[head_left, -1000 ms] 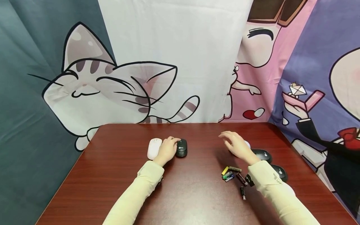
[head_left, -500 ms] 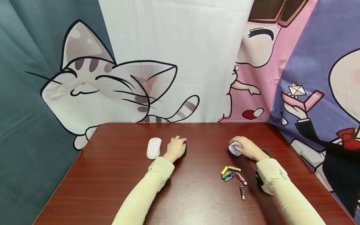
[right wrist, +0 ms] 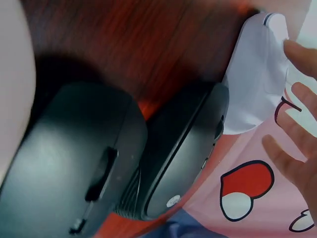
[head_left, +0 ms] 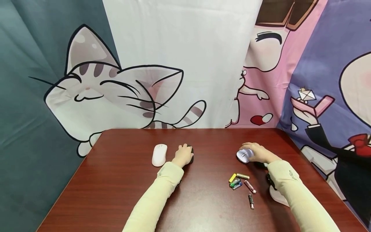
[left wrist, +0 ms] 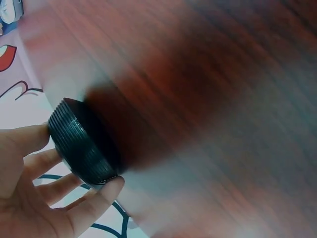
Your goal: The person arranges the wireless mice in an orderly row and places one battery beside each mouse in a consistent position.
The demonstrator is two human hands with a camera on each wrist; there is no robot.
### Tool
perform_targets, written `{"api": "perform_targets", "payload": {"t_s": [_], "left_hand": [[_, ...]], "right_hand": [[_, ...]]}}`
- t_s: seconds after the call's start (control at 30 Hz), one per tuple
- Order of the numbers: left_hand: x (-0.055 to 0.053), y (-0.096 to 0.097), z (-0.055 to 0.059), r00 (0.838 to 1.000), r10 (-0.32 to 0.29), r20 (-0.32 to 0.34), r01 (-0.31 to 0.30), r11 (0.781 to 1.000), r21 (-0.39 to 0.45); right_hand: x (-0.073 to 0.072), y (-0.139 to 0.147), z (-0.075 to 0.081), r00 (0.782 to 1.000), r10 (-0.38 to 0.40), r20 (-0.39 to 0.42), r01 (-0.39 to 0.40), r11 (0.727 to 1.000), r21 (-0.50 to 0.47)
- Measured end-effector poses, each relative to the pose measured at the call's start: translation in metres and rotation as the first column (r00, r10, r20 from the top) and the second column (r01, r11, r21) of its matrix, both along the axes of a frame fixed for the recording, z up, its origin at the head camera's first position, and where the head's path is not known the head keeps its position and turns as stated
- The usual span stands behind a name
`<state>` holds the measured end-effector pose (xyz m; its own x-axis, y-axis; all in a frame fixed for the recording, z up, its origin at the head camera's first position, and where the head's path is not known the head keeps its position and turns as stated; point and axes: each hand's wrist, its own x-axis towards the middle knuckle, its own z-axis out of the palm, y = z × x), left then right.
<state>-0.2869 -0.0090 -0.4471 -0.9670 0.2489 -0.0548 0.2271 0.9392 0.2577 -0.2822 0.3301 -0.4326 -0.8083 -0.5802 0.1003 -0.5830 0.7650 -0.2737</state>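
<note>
My left hand (head_left: 183, 155) grips a black computer mouse (head_left: 191, 155), mostly hidden under the fingers in the head view. In the left wrist view, fingertips press opposite sides of this mouse (left wrist: 81, 144), whose side is ribbed. At the table's right side, my right hand (head_left: 258, 152) is at a pale lavender mouse (head_left: 243, 156). In the right wrist view its fingers are spread along the lavender mouse (right wrist: 255, 74). One fingertip meets or overlaps the mouse's edge, and a lower finger stands apart from it.
A white mouse (head_left: 159, 155) lies left of the left hand. Several loose batteries (head_left: 239, 181) lie before the right hand. Two black mice, a nearer one (right wrist: 74, 163) and a farther one (right wrist: 185, 153), sit by the right wrist. Another white mouse (head_left: 279, 196) is partly under the right sleeve.
My left hand has shifted right from between the white and black mice and taken hold of the black one. My right hand came down to the lavender mouse, then drew slightly right, uncovering more of it.
</note>
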Motion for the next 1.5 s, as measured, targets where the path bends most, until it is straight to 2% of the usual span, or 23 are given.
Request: {"api": "perform_targets", "payload": {"t_s": [0.13, 0.3, 0.43, 0.6, 0.83, 1.17, 1.5], "left_hand": [[-0.001, 0.001, 0.001, 1.0, 0.011, 0.006, -0.011, 1.0, -0.017], [-0.002, 0.002, 0.003, 0.999, 0.01, 0.03, -0.009, 1.0, -0.023], [-0.001, 0.002, 0.005, 0.998, 0.014, 0.06, -0.014, 1.0, -0.005], [0.0, 0.004, 0.003, 0.999, 0.021, 0.041, -0.021, 1.0, 0.002], [0.0, 0.007, 0.0, 1.0, -0.005, 0.013, 0.005, 1.0, -0.017], [0.0, 0.005, 0.001, 1.0, 0.0, 0.025, -0.001, 1.0, 0.008], [-0.001, 0.002, 0.001, 1.0, -0.002, 0.021, 0.002, 1.0, -0.015]], "right_hand": [[-0.002, -0.005, -0.002, 0.996, -0.041, 0.083, 0.035, 0.997, 0.073], [-0.005, -0.009, -0.003, 0.992, -0.08, 0.094, 0.062, 0.982, 0.179], [-0.007, -0.007, -0.008, 0.988, -0.112, 0.103, 0.086, 0.97, 0.227], [-0.009, -0.005, -0.013, 0.982, -0.136, 0.131, 0.105, 0.97, 0.22], [-0.007, -0.005, -0.011, 0.99, -0.103, 0.097, 0.08, 0.972, 0.22], [-0.008, -0.006, -0.01, 0.996, -0.07, 0.061, 0.056, 0.978, 0.202], [-0.015, -0.008, -0.011, 0.991, -0.123, 0.046, 0.108, 0.965, 0.241]]}}
